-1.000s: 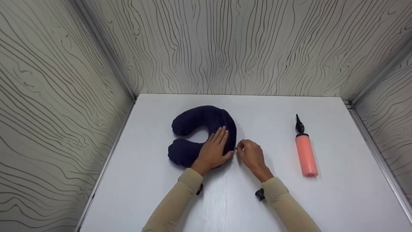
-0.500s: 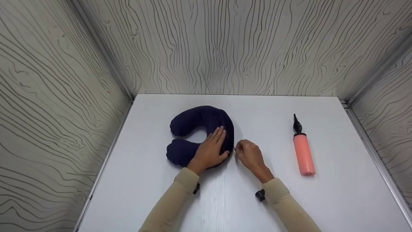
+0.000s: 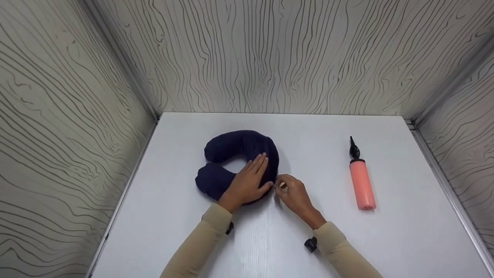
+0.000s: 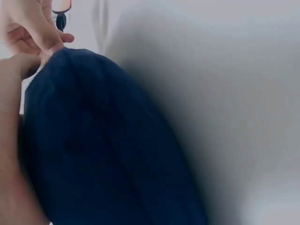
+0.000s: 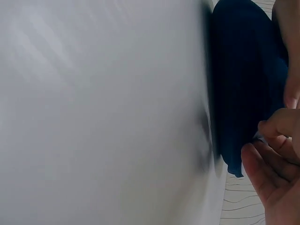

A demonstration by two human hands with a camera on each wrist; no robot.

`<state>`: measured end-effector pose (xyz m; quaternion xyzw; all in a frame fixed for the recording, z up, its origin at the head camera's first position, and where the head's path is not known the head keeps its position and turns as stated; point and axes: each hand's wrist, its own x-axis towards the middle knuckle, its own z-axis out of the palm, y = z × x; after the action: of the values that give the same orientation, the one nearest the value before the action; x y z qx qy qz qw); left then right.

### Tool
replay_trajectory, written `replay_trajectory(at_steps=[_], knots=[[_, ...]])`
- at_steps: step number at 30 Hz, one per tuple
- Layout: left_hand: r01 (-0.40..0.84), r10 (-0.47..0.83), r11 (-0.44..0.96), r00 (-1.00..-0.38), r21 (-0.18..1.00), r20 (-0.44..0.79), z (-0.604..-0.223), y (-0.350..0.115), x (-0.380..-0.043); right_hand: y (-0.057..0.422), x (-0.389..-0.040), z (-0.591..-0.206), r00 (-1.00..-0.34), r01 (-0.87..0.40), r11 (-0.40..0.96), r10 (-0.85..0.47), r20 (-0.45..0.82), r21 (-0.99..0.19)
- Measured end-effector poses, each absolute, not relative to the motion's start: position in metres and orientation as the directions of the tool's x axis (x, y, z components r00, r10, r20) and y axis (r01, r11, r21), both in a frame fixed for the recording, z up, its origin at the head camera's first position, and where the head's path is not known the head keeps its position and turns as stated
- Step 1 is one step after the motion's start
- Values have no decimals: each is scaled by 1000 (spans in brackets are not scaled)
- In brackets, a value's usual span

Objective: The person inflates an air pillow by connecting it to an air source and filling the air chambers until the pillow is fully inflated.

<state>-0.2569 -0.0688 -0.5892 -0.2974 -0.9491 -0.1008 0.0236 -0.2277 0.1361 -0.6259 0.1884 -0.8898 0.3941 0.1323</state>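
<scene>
A dark navy, U-shaped neck pillow (image 3: 227, 144) lies on the white table, its gap facing left. My left hand (image 3: 244, 184) rests on its near right part with the fingers straight. At the pillow's outer right edge is my right hand (image 3: 294, 194), thumb and fingers curled together. The right wrist view has these fingertips pinching at a small pale piece (image 5: 258, 136) on the blue cloth; what it is, I cannot tell. In the left wrist view, the right hand (image 4: 33, 28) meets the pillow's edge (image 4: 79, 58).
A pink hand pump (image 3: 362, 185) with a black nozzle (image 3: 354, 150) lies on the right side of the table (image 3: 409, 216). Panels with a wood-grain line pattern (image 3: 247, 58) enclose the table at the back and both sides.
The right hand has moved slightly left and nearer, up against the pillow's edge. The pillow's near arm has shifted a little left with the left hand, which keeps resting on it.
</scene>
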Motion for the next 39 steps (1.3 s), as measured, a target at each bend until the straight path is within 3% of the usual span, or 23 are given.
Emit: replay_trajectory(at_steps=[5,23,33,39], knots=[[524,509,837,-851,159,127,-588,-55,-259,131,-223,-627,-880,-472,578,-267,393,-665],[512,495,854,-855,94,157,-603,-48,-262,134,-227,-636,-887,-425,679,-184,423,-598],[507,489,854,-859,120,151,-603,-52,-265,139,-237,-643,-796,-595,552,-300,526,-584],[507,487,851,-860,138,153,-602,-52,-264,143,-242,-641,-796,-604,489,-326,511,-629]])
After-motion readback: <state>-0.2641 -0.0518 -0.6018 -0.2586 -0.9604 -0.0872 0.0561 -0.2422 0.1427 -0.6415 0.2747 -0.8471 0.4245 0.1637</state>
